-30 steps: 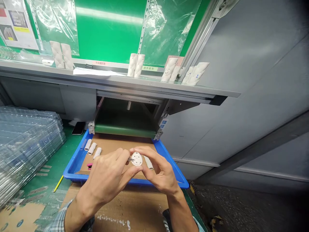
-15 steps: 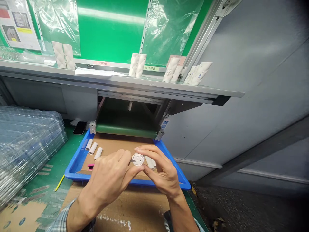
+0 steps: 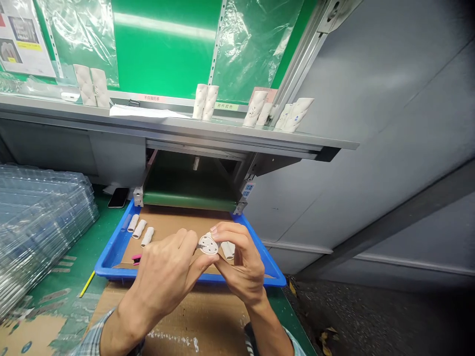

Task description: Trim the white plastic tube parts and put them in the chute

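Note:
A white cylindrical part [image 3: 209,244], its round end facing me with several small dark holes, is pinched between the thumb and fingers of my right hand [image 3: 241,262]. My left hand [image 3: 166,257] is closed beside it, thumb reaching to the part's lower edge. From the left fingers a thin grey tip [image 3: 201,245] meets the part's left side; the rest of that tool is hidden in the fist. Both hands are above the near side of a blue tray [image 3: 111,247] lined with cardboard.
Several white tubes [image 3: 139,229] lie in the tray, near a pink object [image 3: 136,259]. Behind is a green conveyor belt [image 3: 189,188] carrying a small white piece. Clear plastic trays [image 3: 44,212] are stacked at left, near a phone [image 3: 118,198]. White tubes [image 3: 205,102] stand on the shelf.
The white part has turned slightly, so its holed end shows more fully. Both hands stay close together around it. The whole view has shifted a little.

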Tool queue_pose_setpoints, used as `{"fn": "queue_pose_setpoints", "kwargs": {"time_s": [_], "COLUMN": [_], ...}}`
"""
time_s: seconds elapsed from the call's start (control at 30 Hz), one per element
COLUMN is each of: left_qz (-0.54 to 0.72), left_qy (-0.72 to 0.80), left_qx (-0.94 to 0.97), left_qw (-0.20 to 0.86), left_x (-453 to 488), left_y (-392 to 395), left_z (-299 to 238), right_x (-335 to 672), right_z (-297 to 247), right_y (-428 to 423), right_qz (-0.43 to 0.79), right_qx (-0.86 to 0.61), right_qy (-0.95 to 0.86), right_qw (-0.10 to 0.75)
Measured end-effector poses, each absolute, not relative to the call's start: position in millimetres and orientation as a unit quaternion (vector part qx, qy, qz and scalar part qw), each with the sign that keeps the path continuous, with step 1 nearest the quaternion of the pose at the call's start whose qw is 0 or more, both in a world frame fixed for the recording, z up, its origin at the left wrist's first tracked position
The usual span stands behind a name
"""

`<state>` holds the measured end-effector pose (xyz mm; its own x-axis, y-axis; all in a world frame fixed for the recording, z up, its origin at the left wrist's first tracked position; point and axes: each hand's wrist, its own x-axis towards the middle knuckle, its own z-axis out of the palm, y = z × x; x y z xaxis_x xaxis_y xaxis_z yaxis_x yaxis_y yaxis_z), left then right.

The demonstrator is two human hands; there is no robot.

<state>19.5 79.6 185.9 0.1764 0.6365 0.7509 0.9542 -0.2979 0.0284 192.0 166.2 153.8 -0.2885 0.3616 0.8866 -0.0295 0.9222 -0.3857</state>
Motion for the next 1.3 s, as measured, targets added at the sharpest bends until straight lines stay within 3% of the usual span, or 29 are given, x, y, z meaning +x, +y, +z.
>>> {"fn": "queue_pose_setpoints", "kwargs": {"time_s": [0.37,0.6,0.87,1.0,1.3], "left_qz": [-0.341,-0.426,-0.431,-0.418,-0.416], "left_qy": [-0.535,-0.496,-0.466,-0.467,-0.479], "left_qx": [-0.749,-0.738,-0.763,-0.776,-0.751], "left_qw": [0.190,0.167,0.125,0.073,0.183], "left_x": [19,19,9,7,12], "left_y": [78,82,82,80,80], "left_z": [185,182,186,189,188], "right_x": [187,186,194,192,184], "right_z": [155,151,157,152,149], "right_y": [164,161,164,165,165], "right_qz": [0.117,0.158,0.254,0.244,0.175], "right_qx": [-0.116,-0.102,-0.104,-0.124,-0.146], "right_qy": [-0.779,-0.770,-0.816,-0.786,-0.740], "right_qw": [0.604,0.609,0.509,0.554,0.633]}}
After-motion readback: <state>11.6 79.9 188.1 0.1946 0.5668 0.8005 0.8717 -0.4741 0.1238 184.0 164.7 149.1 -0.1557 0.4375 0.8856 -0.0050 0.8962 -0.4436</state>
